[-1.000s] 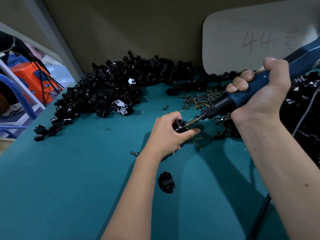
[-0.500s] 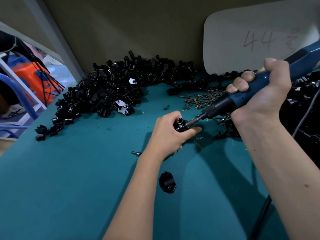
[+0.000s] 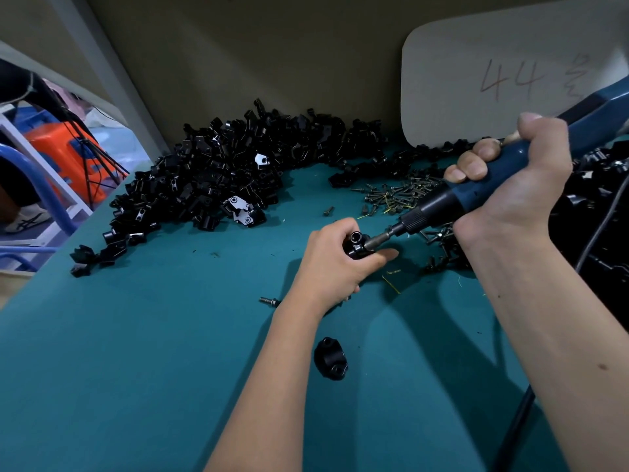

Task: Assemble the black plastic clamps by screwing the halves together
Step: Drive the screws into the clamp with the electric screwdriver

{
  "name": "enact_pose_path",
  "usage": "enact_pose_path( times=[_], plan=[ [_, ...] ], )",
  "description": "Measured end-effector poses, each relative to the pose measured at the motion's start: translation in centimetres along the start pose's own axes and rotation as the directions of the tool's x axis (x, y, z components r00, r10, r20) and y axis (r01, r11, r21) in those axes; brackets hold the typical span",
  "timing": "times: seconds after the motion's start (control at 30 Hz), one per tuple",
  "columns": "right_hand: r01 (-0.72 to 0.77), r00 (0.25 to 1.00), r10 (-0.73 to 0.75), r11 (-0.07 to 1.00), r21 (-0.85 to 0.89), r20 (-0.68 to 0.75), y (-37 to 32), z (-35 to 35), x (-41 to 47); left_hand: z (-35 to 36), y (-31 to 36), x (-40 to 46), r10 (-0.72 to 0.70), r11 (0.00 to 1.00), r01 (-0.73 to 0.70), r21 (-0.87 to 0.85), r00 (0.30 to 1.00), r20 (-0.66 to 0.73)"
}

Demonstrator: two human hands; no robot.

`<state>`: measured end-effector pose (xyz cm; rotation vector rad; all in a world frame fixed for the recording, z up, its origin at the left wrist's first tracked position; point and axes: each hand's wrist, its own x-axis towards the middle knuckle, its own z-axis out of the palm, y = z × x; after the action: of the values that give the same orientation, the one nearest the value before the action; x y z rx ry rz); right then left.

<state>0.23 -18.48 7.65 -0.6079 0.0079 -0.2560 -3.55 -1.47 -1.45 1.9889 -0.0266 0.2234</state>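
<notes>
My left hand [image 3: 335,264] grips a small black clamp [image 3: 355,246] just above the teal table, mid-frame. My right hand [image 3: 510,185] is wrapped round a blue electric screwdriver [image 3: 483,185], whose bit [image 3: 379,239] slants down-left into the clamp. A finished-looking black clamp [image 3: 329,357] lies on the table below my left wrist. One loose screw [image 3: 269,301] lies to the left of my left wrist. A heap of dark screws [image 3: 394,195] lies behind the hands.
A large heap of black clamp halves [image 3: 211,189] fills the back left of the teal table [image 3: 136,369]. More black parts [image 3: 599,212] pile at the right behind my right arm. A pale board marked 44 [image 3: 503,73] leans on the back wall. The screwdriver's cable [image 3: 520,413] trails down at the lower right.
Almost nothing differs: both hands keep the same hold, and the bit stays in the clamp. The view has shifted very slightly.
</notes>
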Motion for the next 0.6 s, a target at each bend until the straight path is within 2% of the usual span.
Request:
enact_pose_path(
  times=[0.27, 0.6],
  plan=[
    [0.007, 1.0, -0.007, 1.0, -0.015, 0.008, 0.04, 0.09, -0.04, 0.08, 0.06, 0.0, 0.001, 1.0, 0.0, 0.015, 1.0, -0.006],
    [0.057, 0.996, -0.054, 0.997, -0.044, 0.067, 0.13, 0.41, -0.08, 0.55, 0.0, -0.07, 0.072, 0.995, -0.07, 0.073, 0.997, -0.015]
  ],
)
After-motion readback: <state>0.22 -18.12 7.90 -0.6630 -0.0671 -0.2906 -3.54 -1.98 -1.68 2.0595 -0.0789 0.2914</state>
